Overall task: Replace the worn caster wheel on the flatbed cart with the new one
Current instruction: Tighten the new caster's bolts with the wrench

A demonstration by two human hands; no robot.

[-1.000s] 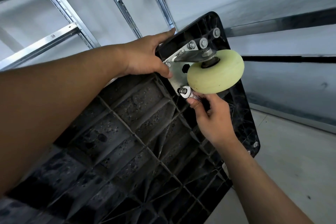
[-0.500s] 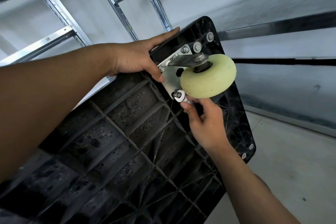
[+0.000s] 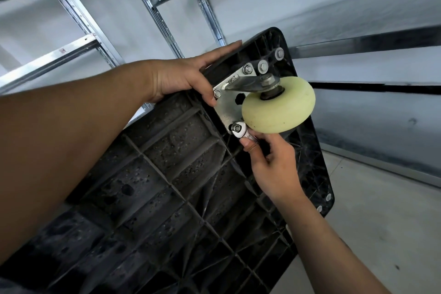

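flatbed cart [image 3: 167, 174] is tipped up so its black ribbed underside faces the camera, grid of plastic ribs, pretty dusty and pitted. the caster wheel [image 3: 279, 105] sits at the cart's upper corner: pale yellow-green, smooth, chunky disc with a dark hub, held by a bent metal fork [image 3: 245, 85] on a flat silver mounting plate [image 3: 226, 110].

all relative to the caster wheel: just below and left of it a small silver wrench [image 3: 241, 130] is seated with its ring end over the plate's lower nut [image 3: 236, 128]. there's some stamping on the wrench handle but it's too small to read. right hand [image 3: 274, 164] is right under the wheel, fingers [image 3: 272, 142] and thumb clenched around the wrench handle, almost touching the wheel's lower rim. left hand [image 3: 181, 79] is off to the wheel's left, grasping the cart's edge: thumb down on the underside beside the plate's left nut [image 3: 217, 93], fingers [image 3: 224, 48] laid along the far side of the edge.

above and left of the wheel, three more nuts with washers [image 3: 262, 66] run up toward the cart's corner.

behind the wheel: silver shelving uprights [image 3: 164, 19] against a light wall. down to its right, grey concrete floor [image 3: 381, 222].
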